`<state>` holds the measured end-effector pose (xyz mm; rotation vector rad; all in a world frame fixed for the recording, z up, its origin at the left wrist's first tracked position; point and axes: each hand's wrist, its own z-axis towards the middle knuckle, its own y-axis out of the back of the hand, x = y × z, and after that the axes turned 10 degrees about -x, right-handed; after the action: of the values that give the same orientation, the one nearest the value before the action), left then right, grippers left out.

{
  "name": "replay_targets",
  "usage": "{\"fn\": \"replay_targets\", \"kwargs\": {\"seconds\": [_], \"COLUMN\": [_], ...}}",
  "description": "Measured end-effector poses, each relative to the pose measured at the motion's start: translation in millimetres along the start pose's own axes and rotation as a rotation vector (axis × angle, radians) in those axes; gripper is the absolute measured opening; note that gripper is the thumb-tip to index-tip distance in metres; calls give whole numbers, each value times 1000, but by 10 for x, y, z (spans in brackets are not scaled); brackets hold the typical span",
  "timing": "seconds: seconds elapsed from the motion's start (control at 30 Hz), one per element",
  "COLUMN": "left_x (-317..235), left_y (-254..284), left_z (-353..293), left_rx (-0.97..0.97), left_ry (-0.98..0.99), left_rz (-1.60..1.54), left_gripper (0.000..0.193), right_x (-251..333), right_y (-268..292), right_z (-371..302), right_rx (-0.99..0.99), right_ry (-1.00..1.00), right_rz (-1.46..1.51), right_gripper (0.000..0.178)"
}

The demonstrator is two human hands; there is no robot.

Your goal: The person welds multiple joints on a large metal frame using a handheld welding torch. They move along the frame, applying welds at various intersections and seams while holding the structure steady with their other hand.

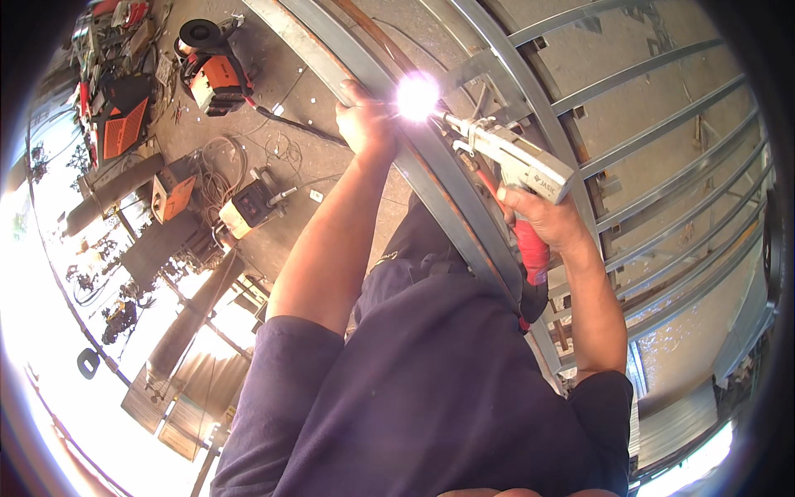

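My right hand is closed around the grip of a welding gun with a pale boxy body and a red sleeve below. The gun's nozzle points left. A glaring white-violet weld spot burns at its tip and hides the joint there. Long grey steel profiles run diagonally in front of my body, with a brown rusty strip along them. My left hand grips the left edge of these profiles, just left of the glare. Part of its fingers is lost in the light.
A steel frame with several parallel bars spreads to the right. On the concrete floor at left stand an orange-black machine with a spool, an orange box, another machine and coiled cables. A dark cable crosses the floor.
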<state>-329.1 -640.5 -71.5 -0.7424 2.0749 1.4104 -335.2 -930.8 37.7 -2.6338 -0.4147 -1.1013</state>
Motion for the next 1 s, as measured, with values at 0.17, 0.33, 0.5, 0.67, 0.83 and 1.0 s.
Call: {"fn": "replay_targets", "kwargs": {"seconds": [0.17, 0.33, 0.5, 0.67, 0.83, 1.0], "left_x": [-60, -83, -111, -78, -107, -72], "left_y": [49, 62, 79, 71, 86, 58], "left_z": [-70, -93, -122, -95, -129, -90], "left_rx": [-8, -1, -11, -9, -2, -13], "left_ry": [-32, -25, -35, -51, -38, -47], "left_rz": [77, 82, 92, 94, 89, 87], "left_gripper": [89, 89, 88, 87, 88, 89], "right_x": [-55, -365, -407, -426, -381, -468], "right_y": [259, 597, 608, 591, 535, 612], "right_z": [-228, -427, -489, -477, -488, -478], "right_rx": [16, 46, 51, 15, -5, 46], "right_ry": [15, -62, -84, -120, -124, -123], "right_rz": [75, 43, 76, 76, 59, 8], "right_gripper": [28, 39, 37, 30, 31, 30]}}
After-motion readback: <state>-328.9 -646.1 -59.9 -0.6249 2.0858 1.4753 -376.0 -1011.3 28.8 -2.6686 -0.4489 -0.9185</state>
